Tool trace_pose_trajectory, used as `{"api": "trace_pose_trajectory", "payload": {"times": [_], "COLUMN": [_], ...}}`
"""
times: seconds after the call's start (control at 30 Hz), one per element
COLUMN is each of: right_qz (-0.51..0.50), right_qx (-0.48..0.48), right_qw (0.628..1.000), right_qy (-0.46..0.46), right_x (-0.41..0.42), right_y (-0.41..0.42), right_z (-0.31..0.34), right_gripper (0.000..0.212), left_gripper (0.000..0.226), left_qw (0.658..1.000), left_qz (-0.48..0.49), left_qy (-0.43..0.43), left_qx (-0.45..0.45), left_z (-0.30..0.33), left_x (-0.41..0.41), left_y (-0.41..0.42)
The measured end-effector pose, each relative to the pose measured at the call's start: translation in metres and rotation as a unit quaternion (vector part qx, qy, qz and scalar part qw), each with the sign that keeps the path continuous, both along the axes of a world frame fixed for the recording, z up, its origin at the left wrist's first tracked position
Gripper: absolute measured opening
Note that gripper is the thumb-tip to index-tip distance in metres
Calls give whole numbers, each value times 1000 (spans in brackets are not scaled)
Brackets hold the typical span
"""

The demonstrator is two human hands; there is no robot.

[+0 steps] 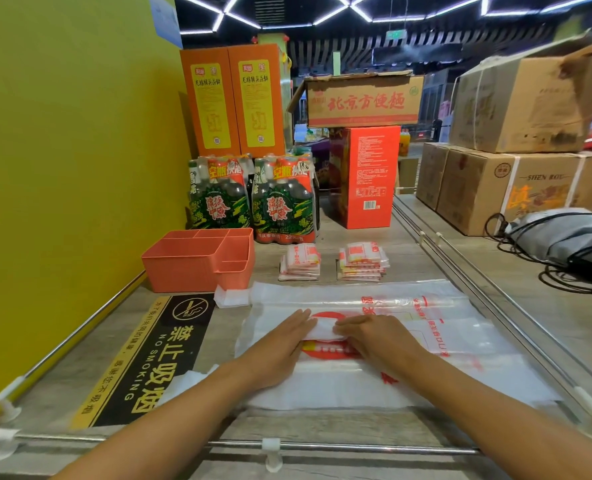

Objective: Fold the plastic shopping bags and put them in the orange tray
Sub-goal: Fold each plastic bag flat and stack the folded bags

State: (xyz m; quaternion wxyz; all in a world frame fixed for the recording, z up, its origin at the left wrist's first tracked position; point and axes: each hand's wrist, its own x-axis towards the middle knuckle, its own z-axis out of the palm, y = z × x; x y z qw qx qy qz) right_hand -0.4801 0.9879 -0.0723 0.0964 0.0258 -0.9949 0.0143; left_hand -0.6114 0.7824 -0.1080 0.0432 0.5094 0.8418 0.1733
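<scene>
A small folded white plastic bag [323, 330] lies on a stack of flat, clear plastic shopping bags with red print [460, 344] spread over the shelf. My left hand [280, 344] lies flat with straight fingers pressing the folded bag's left end. From the right, my right hand [374, 337] presses its other end, fingers flat. The orange tray [183, 268] with several compartments stands at the back left, empty as far as I can see. Two piles of folded bags [300, 263] [363, 261] sit behind the flat bags.
Green bottle packs [253, 199], orange boxes [233, 98] and a red carton [367, 174] stand at the back. Cardboard boxes [509, 188] and a grey bag with cables [564, 237] fill the right. A yellow wall [62, 168] runs left; a no-smoking sign [156, 358] lies on the shelf; a metal rail [322, 445] edges the front.
</scene>
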Motion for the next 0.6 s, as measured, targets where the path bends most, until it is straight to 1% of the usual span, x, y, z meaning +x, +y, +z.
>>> {"api": "trace_pose_trajectory", "payload": {"times": [0.1, 0.23, 0.33, 0.4, 0.5, 0.6], "right_qz": [-3, 11, 28, 47, 77, 70], "right_qx": [-22, -63, -48, -44, -63, -94], "right_qw": [1000, 998, 994, 991, 987, 983], "right_qy": [-2, -25, -91, -118, -128, -140], "right_x": [1, 4, 10, 15, 27, 34], "right_y": [1, 10, 18, 18, 9, 5], "right_z": [1, 4, 7, 9, 4, -7], "right_gripper": [38, 37, 45, 51, 57, 62], "left_gripper": [55, 58, 60, 59, 58, 61], "left_qw": [1000, 996, 996, 997, 997, 996], "left_qz": [-5, -8, -19, -22, -25, -23], "left_qy": [-16, -78, -84, -74, -68, -84], "left_qx": [-20, -37, -21, -10, 12, 33], "left_z": [-1, 7, 12, 13, 14, 15], "left_x": [-2, -3, -6, -9, -10, -11], "left_y": [-3, -7, -12, -16, -17, -19]}}
